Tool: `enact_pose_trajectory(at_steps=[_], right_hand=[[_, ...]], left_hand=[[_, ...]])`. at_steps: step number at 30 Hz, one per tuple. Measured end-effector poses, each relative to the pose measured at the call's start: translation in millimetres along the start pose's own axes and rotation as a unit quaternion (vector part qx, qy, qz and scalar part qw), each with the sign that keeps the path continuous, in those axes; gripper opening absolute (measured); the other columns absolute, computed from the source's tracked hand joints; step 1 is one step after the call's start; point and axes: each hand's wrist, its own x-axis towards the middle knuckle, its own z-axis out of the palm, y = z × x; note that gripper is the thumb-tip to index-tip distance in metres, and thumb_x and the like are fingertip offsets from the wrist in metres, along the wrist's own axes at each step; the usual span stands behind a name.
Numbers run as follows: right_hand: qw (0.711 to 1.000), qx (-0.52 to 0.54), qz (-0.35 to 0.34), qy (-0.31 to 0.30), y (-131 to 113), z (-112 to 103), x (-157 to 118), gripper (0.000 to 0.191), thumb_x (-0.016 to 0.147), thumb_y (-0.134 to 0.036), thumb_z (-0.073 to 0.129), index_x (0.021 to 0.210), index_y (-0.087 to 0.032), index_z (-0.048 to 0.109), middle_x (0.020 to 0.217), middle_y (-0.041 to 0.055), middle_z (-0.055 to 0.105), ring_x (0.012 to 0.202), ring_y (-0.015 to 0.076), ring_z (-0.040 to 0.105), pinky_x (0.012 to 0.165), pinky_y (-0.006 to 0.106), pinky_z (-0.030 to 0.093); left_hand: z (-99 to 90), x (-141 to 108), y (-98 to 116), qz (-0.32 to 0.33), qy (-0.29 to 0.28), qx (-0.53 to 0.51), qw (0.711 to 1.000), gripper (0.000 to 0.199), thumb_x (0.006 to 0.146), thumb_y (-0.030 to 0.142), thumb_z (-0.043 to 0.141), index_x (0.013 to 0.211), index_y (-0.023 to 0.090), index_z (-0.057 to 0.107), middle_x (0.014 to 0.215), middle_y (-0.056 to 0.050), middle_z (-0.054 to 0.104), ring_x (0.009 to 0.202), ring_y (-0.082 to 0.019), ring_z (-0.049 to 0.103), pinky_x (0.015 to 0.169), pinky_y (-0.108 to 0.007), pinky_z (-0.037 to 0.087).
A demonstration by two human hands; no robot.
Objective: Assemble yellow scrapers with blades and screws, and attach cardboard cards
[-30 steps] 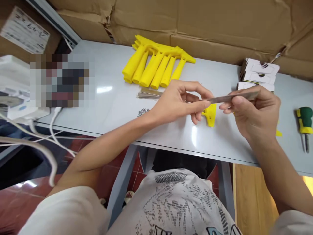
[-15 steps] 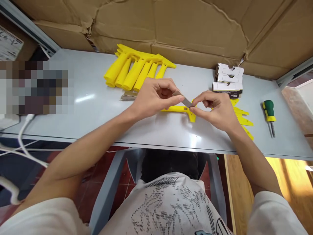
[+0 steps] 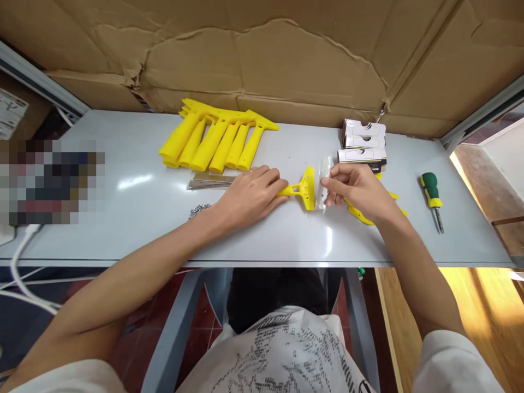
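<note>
My left hand [image 3: 252, 195] is closed around the grip of a yellow scraper handle [image 3: 305, 190], which lies on the table with its wide head turned to the right. Between the thumb and fingers of my right hand [image 3: 357, 188] is a thin, shiny metal blade [image 3: 325, 185] with small holes, upright along the edge of the scraper head. A narrow gap seems to separate blade and head. Flat yellow plastic pieces [image 3: 362, 214] lie partly hidden beneath my right hand. Behind my left wrist are stacked metal blades [image 3: 208, 182] and a small heap of screws [image 3: 198, 209].
A row of several yellow scraper handles [image 3: 216, 139] lies at the back of the table [image 3: 135, 218]. Small white and black boxes [image 3: 362, 143] are stacked at the back right. Further right is a green and yellow screwdriver [image 3: 430, 196]. Cardboard [image 3: 262, 65] lines the back.
Both hands were pinching the blade above the handle. Now my left hand has let go of it and grips the handle, while my right hand holds the blade upright beside the head.
</note>
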Motion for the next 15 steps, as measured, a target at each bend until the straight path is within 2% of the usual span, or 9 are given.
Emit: enact_pose_trajectory(at_steps=[2, 5, 9, 15], right_hand=[[1.0, -0.019, -0.005, 0.015, 2, 0, 1, 0.041, 0.085, -0.055, 0.088, 0.087, -0.019, 0.07, 0.067, 0.0015, 0.07, 0.061, 0.0144, 0.064, 0.058, 0.03, 0.048], [0.998, -0.026, -0.021, 0.049, 4, 4, 2, 0.043, 0.082, -0.056, 0.091, 0.097, -0.019, 0.073, 0.067, -0.0018, 0.068, 0.057, 0.0117, 0.057, 0.059, 0.03, 0.047], [0.993, -0.02, -0.046, 0.107, 2, 11, 3, 0.044, 0.081, -0.055, 0.091, 0.098, -0.019, 0.072, 0.071, -0.0014, 0.07, 0.056, 0.0114, 0.058, 0.056, 0.029, 0.047], [0.997, -0.013, -0.029, 0.073, -1, 17, 6, 0.044, 0.081, -0.052, 0.091, 0.103, -0.02, 0.072, 0.081, 0.001, 0.075, 0.064, 0.0134, 0.065, 0.057, 0.029, 0.049]], left_hand=[[-1.1, -1, 1, -0.018, 0.047, 0.002, 0.999, 0.031, 0.113, 0.04, 0.055, 0.115, 0.016, 0.074, 0.103, -0.009, 0.073, 0.083, -0.022, 0.067, 0.066, -0.033, 0.049], [-4.0, -2, 2, -0.018, 0.108, 0.007, 0.994, 0.029, 0.114, 0.038, 0.055, 0.114, 0.017, 0.074, 0.098, -0.007, 0.072, 0.076, -0.018, 0.068, 0.061, -0.03, 0.048], [-7.3, -1, 2, -0.008, 0.145, -0.002, 0.989, 0.026, 0.113, 0.035, 0.056, 0.11, 0.015, 0.073, 0.093, -0.006, 0.072, 0.075, -0.017, 0.069, 0.061, -0.029, 0.051], [-13.6, -3, -3, -0.001, 0.174, 0.015, 0.985, 0.018, 0.11, 0.031, 0.065, 0.109, 0.014, 0.073, 0.093, -0.006, 0.073, 0.077, -0.019, 0.07, 0.061, -0.031, 0.051]])
